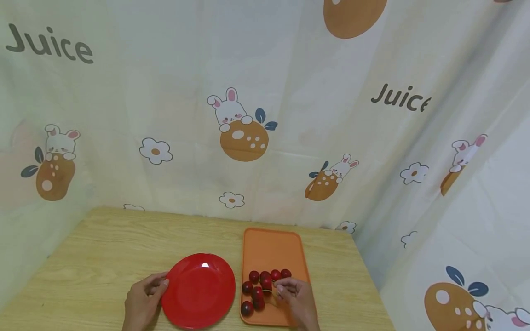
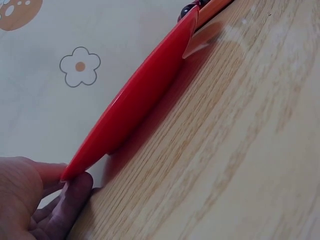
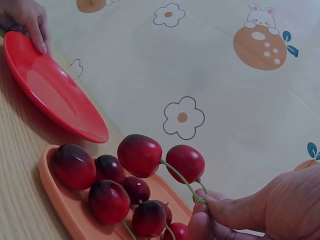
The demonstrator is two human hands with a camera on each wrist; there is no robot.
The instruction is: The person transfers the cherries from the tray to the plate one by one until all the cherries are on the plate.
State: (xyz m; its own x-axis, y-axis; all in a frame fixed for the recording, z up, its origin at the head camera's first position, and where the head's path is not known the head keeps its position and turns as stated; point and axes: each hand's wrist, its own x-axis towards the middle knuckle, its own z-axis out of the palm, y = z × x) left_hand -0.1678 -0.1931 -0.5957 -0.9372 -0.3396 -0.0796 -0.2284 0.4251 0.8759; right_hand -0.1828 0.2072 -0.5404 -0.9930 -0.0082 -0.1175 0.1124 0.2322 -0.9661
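Observation:
My left hand [image 1: 142, 296] pinches the left rim of a red plate [image 1: 198, 290], thumb on top and fingers beneath, as the left wrist view shows. With thumb and fingertips, my right hand [image 1: 297, 298] holds the green stems of a pair of cherries [image 3: 140, 155]. In the right wrist view this pair is above the orange tray [image 3: 56, 210]. Several other dark red cherries [image 3: 108, 202] lie in the near half of that tray, some with stems showing. Part of the lower cherries is cut off by the frame edge.
Plate and tray stand side by side on a wood-grain table [image 1: 124, 239]. Behind and to both sides hangs a pale curtain [image 1: 174, 105] printed with rabbits, fruit and flowers. The tray's far half [image 1: 271, 248] shows bare orange surface.

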